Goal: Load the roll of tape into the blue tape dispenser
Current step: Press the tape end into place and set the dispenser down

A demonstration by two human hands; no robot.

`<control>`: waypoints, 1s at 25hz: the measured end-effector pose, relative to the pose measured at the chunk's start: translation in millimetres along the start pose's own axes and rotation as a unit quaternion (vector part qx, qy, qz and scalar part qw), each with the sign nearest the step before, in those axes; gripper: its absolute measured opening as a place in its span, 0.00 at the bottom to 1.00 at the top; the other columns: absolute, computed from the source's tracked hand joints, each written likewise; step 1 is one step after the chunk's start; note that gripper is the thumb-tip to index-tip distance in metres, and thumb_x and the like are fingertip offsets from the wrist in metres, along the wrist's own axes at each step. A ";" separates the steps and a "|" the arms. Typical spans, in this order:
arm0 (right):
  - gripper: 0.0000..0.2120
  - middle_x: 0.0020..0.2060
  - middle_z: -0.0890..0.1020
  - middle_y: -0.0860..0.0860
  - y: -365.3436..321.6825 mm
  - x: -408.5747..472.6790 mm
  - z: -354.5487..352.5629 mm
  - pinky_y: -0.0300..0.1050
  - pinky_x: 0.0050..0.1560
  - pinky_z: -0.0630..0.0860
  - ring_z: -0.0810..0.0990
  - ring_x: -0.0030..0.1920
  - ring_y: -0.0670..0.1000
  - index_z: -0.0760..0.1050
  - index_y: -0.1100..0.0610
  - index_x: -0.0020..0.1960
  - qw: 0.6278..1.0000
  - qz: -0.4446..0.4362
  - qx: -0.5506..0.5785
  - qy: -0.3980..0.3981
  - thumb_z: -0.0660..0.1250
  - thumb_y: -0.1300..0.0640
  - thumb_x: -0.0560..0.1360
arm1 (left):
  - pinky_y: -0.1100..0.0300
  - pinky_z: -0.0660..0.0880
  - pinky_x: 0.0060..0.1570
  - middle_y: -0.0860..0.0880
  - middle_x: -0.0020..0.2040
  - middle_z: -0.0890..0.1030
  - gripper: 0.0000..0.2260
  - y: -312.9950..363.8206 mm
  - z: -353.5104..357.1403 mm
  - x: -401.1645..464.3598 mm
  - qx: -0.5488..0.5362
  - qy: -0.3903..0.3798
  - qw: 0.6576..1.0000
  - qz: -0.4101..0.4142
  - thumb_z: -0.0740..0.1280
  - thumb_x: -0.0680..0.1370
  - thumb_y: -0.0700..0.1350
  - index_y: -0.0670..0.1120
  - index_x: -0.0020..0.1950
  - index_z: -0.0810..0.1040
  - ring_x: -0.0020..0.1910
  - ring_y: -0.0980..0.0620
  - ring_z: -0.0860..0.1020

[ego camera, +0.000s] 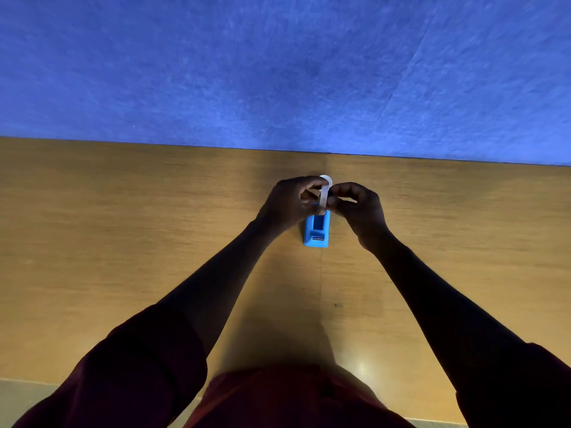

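Head view — left hand (289, 203) and right hand (360, 206) pinch tape roll (324, 193) above dispenser (316, 231).

Over the far end of the blue dispenser (316, 231) standing on the wooden worktop (123, 242), the left hand (289, 203) and right hand (358, 205) together pinch an upright white tape roll (324, 193), with a blue wall (278, 72) behind.

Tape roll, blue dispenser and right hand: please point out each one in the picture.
Tape roll (325, 189), head view, on its white edge between both hands.
Blue dispenser (317, 233), head view, on its top face near the cutter.
Right hand (360, 206), head view, on the back of the hand.
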State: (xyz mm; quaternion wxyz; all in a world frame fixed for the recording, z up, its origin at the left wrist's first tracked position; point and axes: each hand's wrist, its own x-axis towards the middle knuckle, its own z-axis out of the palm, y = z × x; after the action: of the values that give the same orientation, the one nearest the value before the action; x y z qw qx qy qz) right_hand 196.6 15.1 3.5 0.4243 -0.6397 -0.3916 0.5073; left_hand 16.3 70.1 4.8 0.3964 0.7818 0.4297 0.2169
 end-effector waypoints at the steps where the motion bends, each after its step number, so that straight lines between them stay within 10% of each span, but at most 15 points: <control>1: 0.09 0.48 0.85 0.52 0.5 -0.1 -0.6 0.56 0.56 0.82 0.84 0.52 0.53 0.82 0.57 0.53 1.000 0.003 0.005 0.002 0.73 0.64 0.73 | 0.56 0.82 0.53 0.48 0.63 0.83 0.27 0.3 0.2 0.3 0.005 0.002 1.000 0.003 0.79 0.71 0.44 0.45 0.69 0.78 0.57 0.53 0.83; 25: 0.17 0.53 0.81 0.44 22.1 -3.3 -7.2 0.27 0.41 0.78 0.82 0.50 0.41 0.77 0.53 0.60 0.982 -0.013 -0.180 -0.049 0.72 0.65 0.74 | 0.58 0.77 0.55 0.52 0.60 0.82 0.26 -16.5 15.3 -14.7 0.166 -0.011 0.986 0.009 0.80 0.68 0.52 0.50 0.63 0.78 0.58 0.55 0.78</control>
State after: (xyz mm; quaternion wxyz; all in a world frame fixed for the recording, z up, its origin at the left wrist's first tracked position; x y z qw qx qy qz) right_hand 204.6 3.6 -15.3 0.2889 -0.6745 -0.5057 0.4536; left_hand 10.5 56.3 -17.5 0.2635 0.8428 0.4488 0.1374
